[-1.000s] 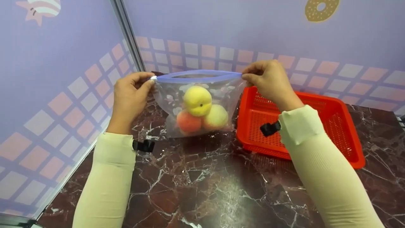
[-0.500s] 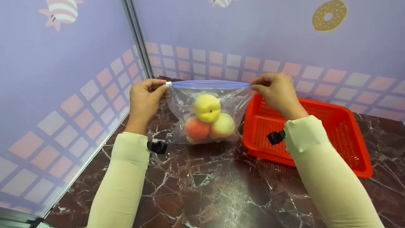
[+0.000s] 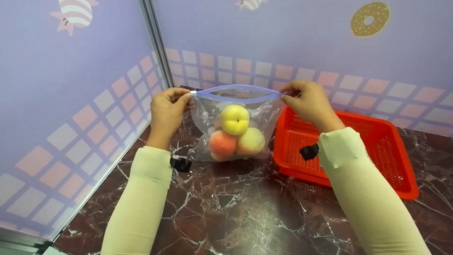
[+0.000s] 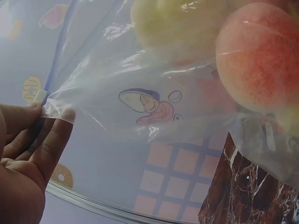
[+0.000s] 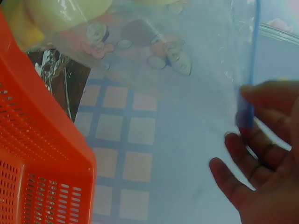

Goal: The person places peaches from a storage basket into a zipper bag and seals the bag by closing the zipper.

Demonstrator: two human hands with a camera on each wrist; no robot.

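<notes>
Nearest to the camera are the two cream sleeves point(image 3: 141, 198) over the dark marble table point(image 3: 233, 212). Further on, the left hand point(image 3: 166, 113) pinches the left end of the bag's blue zipper strip point(image 3: 237, 92), beside the small white slider point(image 3: 193, 93); thumb and fingers are closed on the plastic. The right hand point(image 3: 311, 104) pinches the right end of the same strip, also gripping it. Between the hands hangs the clear zip bag point(image 3: 233, 124), its bottom on the table, with a yellow peach point(image 3: 234, 119) on top of a red-orange peach point(image 3: 222, 142) and a pale green-yellow peach point(image 3: 250, 141). Half a second ago the strip was flat and straight; now it is parted in the middle and the mouth is a little open. The hands kept their places. Just right of the bag stands the red basket point(image 3: 371, 141), and behind is the lilac wall point(image 3: 283, 35).
</notes>
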